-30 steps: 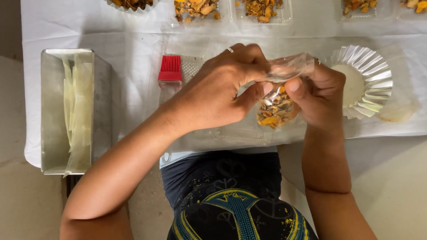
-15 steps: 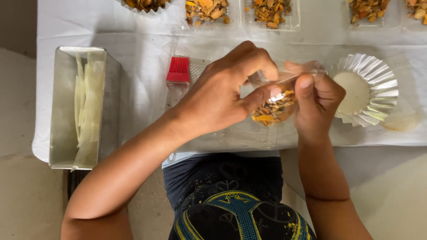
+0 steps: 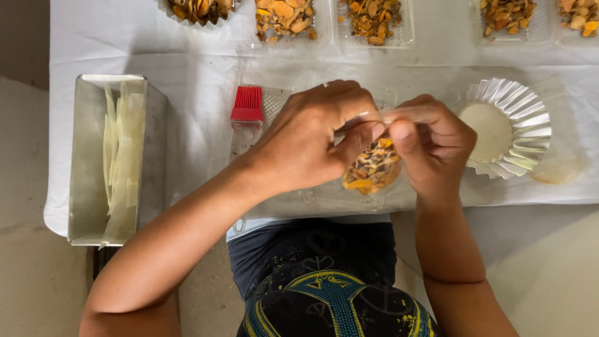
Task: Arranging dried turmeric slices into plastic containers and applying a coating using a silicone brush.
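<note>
Hands [image 3: 374, 140] pinched together around clear packet [image 3: 373, 168]

White-covered table [image 3: 199, 53], seen from above; at left, a metal tray [image 3: 84, 187] holding pale strips (overhanging the near edge); centre, a red-bristled brush [image 3: 247, 105]; right, a fluted foil cup [image 3: 518, 118]; along the far edge, clear trays of orange-brown pieces [image 3: 373, 19].

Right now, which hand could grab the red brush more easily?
Probably the left hand. It is beside the red brush, while the right hand is on the far side, pinching the clear bag of mixed bits. Both hands are holding the bag, though.
</note>
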